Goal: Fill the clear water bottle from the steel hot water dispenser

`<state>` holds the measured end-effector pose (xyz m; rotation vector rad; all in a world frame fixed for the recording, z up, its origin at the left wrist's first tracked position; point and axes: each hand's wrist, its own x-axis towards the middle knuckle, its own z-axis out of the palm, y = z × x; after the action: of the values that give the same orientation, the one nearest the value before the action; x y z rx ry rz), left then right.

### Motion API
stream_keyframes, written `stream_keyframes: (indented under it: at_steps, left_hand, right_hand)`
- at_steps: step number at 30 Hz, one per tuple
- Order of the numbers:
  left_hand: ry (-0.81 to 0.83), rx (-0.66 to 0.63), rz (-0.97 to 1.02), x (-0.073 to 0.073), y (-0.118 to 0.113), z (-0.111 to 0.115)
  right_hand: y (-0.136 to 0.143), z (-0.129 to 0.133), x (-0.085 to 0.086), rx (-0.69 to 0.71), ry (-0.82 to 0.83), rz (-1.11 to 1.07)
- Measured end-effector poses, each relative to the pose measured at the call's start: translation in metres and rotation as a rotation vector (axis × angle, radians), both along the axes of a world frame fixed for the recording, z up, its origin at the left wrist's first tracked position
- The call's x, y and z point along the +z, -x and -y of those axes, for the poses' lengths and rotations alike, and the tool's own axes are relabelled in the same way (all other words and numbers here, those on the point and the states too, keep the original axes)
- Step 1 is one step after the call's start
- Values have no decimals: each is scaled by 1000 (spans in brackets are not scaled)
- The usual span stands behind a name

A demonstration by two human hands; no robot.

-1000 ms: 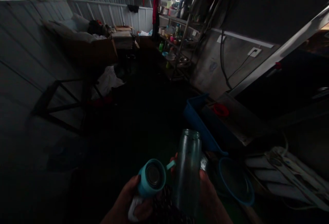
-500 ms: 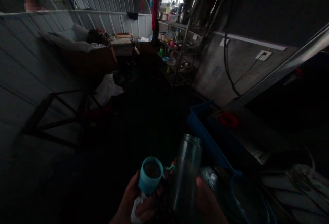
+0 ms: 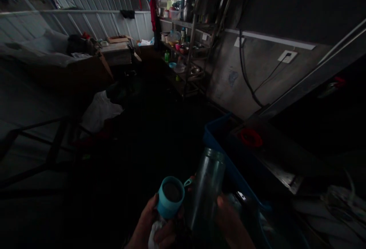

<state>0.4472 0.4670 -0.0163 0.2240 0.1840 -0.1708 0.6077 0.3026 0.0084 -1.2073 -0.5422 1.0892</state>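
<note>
My left hand [image 3: 153,228] grips a teal bottle lid [image 3: 170,196] with its hollow side facing up, and a bit of white cloth [image 3: 153,233] is tucked under the fingers. My right hand [image 3: 231,226] is wrapped around a clear, uncapped bottle [image 3: 206,188] that stands nearly upright, tilted a little to the right. Lid and bottle are side by side, almost touching. The scene is very dark.
A blue crate [image 3: 221,146] sits just right of the bottle, beside a metal surface carrying a red ring [image 3: 251,137]. A cluttered metal shelf rack [image 3: 185,47] stands at the back. A dark metal frame [image 3: 37,146] and a white bag [image 3: 98,108] lie to the left.
The view has swung a little to the right and down. The lid's opening has turned from facing me to facing up. The bottle stays in my right hand.
</note>
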Motion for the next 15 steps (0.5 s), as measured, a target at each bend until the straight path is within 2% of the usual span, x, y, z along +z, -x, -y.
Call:
stream_keyframes:
  at_steps: [3,8,15]
  left_hand:
    - [-73,-95,3,5,-24,-7]
    - [-61,-139,-66,7,-68,-21]
    - [-42,-279,-38,13,-152,-60]
  right_hand:
    - [-26,-10,19,-2,-43,-142]
    - [-60,-22,39,31,-144,-341]
    - [-95,-46,65,-223,-149,-430]
